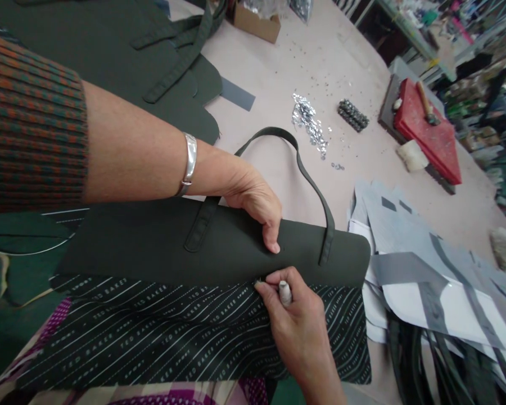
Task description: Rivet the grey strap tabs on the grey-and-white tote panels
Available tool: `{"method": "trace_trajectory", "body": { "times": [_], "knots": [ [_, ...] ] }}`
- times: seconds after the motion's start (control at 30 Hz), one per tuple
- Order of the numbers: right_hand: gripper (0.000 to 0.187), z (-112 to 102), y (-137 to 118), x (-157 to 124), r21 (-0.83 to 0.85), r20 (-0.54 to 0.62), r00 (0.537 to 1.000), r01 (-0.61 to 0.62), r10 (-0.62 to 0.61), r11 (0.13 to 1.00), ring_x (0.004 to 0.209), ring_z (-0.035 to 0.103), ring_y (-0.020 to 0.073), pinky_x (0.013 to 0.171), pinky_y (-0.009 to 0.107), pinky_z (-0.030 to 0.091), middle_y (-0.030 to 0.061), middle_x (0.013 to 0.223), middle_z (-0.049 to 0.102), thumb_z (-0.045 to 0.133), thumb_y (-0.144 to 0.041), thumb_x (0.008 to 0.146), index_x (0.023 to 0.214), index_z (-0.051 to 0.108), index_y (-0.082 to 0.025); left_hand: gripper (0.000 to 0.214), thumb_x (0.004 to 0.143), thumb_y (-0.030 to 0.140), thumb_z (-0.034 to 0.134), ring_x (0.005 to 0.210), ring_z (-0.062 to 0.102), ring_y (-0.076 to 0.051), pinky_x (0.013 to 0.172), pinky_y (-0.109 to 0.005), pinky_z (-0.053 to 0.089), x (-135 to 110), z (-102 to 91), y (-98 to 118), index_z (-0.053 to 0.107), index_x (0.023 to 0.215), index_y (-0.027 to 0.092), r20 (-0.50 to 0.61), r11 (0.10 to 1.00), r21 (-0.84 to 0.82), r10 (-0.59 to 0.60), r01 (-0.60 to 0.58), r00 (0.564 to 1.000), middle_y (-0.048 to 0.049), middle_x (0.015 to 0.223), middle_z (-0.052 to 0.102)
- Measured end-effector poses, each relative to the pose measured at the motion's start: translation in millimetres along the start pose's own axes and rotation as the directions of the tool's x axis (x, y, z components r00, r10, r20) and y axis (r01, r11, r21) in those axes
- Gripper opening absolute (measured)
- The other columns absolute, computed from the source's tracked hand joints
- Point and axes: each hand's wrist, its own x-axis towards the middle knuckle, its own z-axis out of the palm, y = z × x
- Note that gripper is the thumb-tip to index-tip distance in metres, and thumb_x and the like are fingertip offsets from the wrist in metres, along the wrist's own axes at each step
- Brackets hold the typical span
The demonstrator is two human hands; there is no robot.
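Observation:
A dark green bag panel (135, 242) with a strap handle (310, 163) lies across my lap and the table edge. Its black striped lining (160, 343), printed with white lettering, is spread toward me. My left hand (257, 199), with a silver bracelet at the wrist, grips the panel from its upper edge; one digit presses its face and the other fingers are hidden. At the seam between panel and lining, my right hand (297, 315) is closed around a slim tool with a whitish, rounded handle end (285, 293). A tiny shiny bit shows at its fingertips.
Loose silver washers (310, 124) and a block of small dark metal parts (353, 115) lie on the table. A hammer (428, 104) rests on a red pad (430, 132). Grey-white pieces (438, 270) are stacked right; more dark panels (88, 45) lie left. A cardboard box (255, 25) stands behind.

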Motion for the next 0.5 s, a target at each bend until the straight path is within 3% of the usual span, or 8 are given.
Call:
{"method": "trace_trajectory", "body": {
  "times": [0.07, 0.1, 0.13, 0.2, 0.27, 0.37, 0.5],
  "knots": [
    [0.016, 0.7, 0.5, 1.5, -0.026, -0.01, 1.0, 0.015, -0.016, 1.0, 0.056, 0.05, 0.013, 0.055, 0.024, 0.038, -0.0041, 0.062, 0.057, 0.063, -0.034, 0.088, 0.077, 0.059, -0.022, 0.045, 0.063, 0.051, 0.079, 0.086, 0.068, -0.036, 0.077, -0.049, 0.058, -2.7, 1.2, 0.9, 0.076, 0.098, 0.021, 0.08, 0.998, -0.057, -0.017, 0.022, 0.997, -0.0128, 0.08, 0.073],
    [0.017, 1.0, 0.6, 2.5, -0.032, -0.012, 1.0, 0.027, -0.027, 0.999, 0.055, 0.049, 0.0128, 0.055, 0.024, 0.037, -0.0043, 0.062, 0.056, 0.063, -0.033, 0.088, 0.076, 0.058, -0.022, 0.04, 0.065, 0.049, 0.078, 0.082, 0.068, -0.036, 0.074, -0.048, 0.058, -2.5, -0.9, 3.3, 0.077, 0.093, 0.02, 0.175, 0.995, -0.075, -0.048, 0.062, 0.983, -0.0129, 0.077, 0.073],
    [0.017, 1.1, 0.6, 3.6, -0.037, -0.013, 0.999, 0.035, -0.035, 0.999, 0.055, 0.049, 0.0126, 0.054, 0.024, 0.037, -0.0044, 0.062, 0.056, 0.063, -0.032, 0.088, 0.075, 0.057, -0.022, 0.034, 0.067, 0.046, 0.076, 0.078, 0.068, -0.035, 0.071, -0.047, 0.059, -1.2, -4.4, 6.7, 0.077, 0.088, 0.019, 0.298, 0.99, -0.083, -0.088, 0.118, 0.95, -0.0131, 0.074, 0.072],
    [0.018, 0.9, 0.3, 5.6, -0.049, -0.014, 0.999, 0.043, -0.044, 0.998, 0.053, 0.048, 0.0122, 0.054, 0.023, 0.036, -0.0047, 0.061, 0.055, 0.063, -0.031, 0.087, 0.074, 0.056, -0.022, 0.025, 0.073, 0.04, 0.07, 0.073, 0.068, -0.032, 0.067, -0.045, 0.059, 3.8, -13.1, 13.8, 0.077, 0.081, 0.018, 0.531, 0.972, -0.065, -0.158, 0.226, 0.832, -0.0133, 0.071, 0.071],
    [0.018, 0.3, 0.0, 7.0, -0.062, -0.015, 0.999, 0.047, -0.048, 0.997, 0.052, 0.047, 0.012, 0.053, 0.023, 0.036, -0.0051, 0.06, 0.054, 0.064, -0.032, 0.087, 0.074, 0.056, -0.023, 0.021, 0.076, 0.036, 0.066, 0.072, 0.068, -0.031, 0.067, -0.045, 0.059, 9.4, -19.5, 18.3, 0.076, 0.078, 0.017, 0.647, 0.958, -0.054, -0.183, 0.283, 0.74, -0.0135, 0.072, 0.072],
    [0.018, -0.5, 0.1, 7.1, -0.072, -0.019, 0.999, 0.049, -0.051, 0.996, 0.051, 0.048, 0.012, 0.053, 0.023, 0.036, -0.0052, 0.059, 0.055, 0.064, -0.032, 0.087, 0.074, 0.056, -0.023, 0.018, 0.075, 0.034, 0.068, 0.07, 0.067, -0.032, 0.067, -0.048, 0.058, 12.4, -20.6, 18.1, 0.075, 0.078, 0.018, 0.64, 0.954, -0.097, -0.157, 0.282, 0.752, -0.0138, 0.076, 0.073],
    [0.021, 0.1, 1.2, 5.3, -0.081, -0.032, 0.999, 0.032, -0.035, 0.996, 0.051, 0.05, 0.0119, 0.053, 0.022, 0.037, -0.0047, 0.059, 0.057, 0.065, -0.034, 0.087, 0.073, 0.055, -0.022, 0.016, 0.075, 0.033, 0.068, 0.062, 0.065, -0.028, 0.062, -0.046, 0.056, 7.7, -15.1, 15.5, 0.072, 0.075, 0.017, 0.553, 0.972, -0.114, -0.111, 0.207, 0.826, -0.0126, 0.075, 0.072]
  ]
}}
